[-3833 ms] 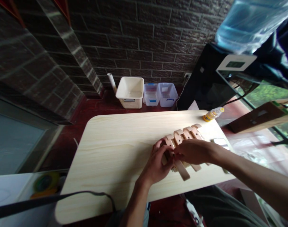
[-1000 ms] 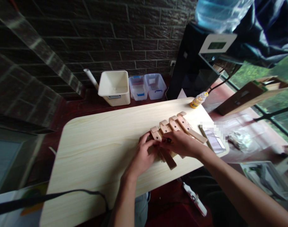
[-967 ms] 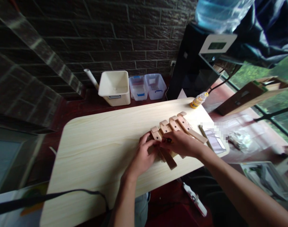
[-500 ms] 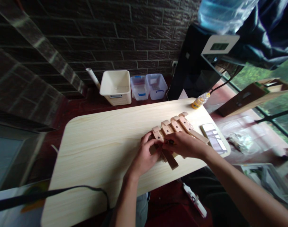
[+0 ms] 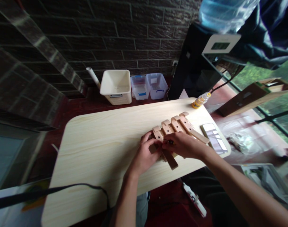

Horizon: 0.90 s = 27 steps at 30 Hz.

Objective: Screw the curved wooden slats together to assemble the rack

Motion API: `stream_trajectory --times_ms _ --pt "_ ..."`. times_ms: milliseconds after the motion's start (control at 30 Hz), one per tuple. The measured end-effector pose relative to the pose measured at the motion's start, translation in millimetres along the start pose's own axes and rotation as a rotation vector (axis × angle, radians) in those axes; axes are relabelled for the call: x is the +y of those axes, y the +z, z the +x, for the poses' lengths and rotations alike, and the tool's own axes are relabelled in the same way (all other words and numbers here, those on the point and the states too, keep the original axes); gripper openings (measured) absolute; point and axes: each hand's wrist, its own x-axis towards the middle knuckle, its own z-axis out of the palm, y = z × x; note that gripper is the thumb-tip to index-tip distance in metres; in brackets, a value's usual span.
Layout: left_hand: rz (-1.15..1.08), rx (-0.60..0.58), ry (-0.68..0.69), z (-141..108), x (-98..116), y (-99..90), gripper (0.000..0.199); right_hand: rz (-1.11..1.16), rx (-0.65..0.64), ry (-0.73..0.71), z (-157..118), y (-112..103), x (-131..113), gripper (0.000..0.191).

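A pale wooden assembly [image 5: 177, 126] with a row of curved strips and dark round holes or screw heads lies on the table. My left hand [image 5: 146, 153] is closed round its left end, fingers behind and thumb in front. My right hand [image 5: 183, 144] is closed in a pinch on a small dark tool [image 5: 169, 142] with a touch of yellow, resembling a screwdriver; its tip lies close to my left fingertips. A flat wooden strip [image 5: 171, 160] juts out toward me below both hands. My hands hide the middle of the assembly and the exact contact point.
On the light wood table [image 5: 96, 142] lie a phone [image 5: 214, 138] at right and a clear bottle with yellow ends [image 5: 201, 101] at the far corner. Beyond stand a cream bin [image 5: 117, 88], two clear boxes and a water dispenser [image 5: 196, 63]. A black cable [image 5: 70, 188] crosses the near left.
Hardly anything differs. Both hands stay in place on the wooden assembly and the tool; the view has shifted very slightly.
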Motion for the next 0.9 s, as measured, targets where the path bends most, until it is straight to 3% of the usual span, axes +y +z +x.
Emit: stream_trajectory --times_ms 900 --pt "0.000 -0.023 -0.030 3.2 0.8 -1.9 0.013 0.070 -0.032 -0.014 0.2 -7.2 -0.5 0.018"
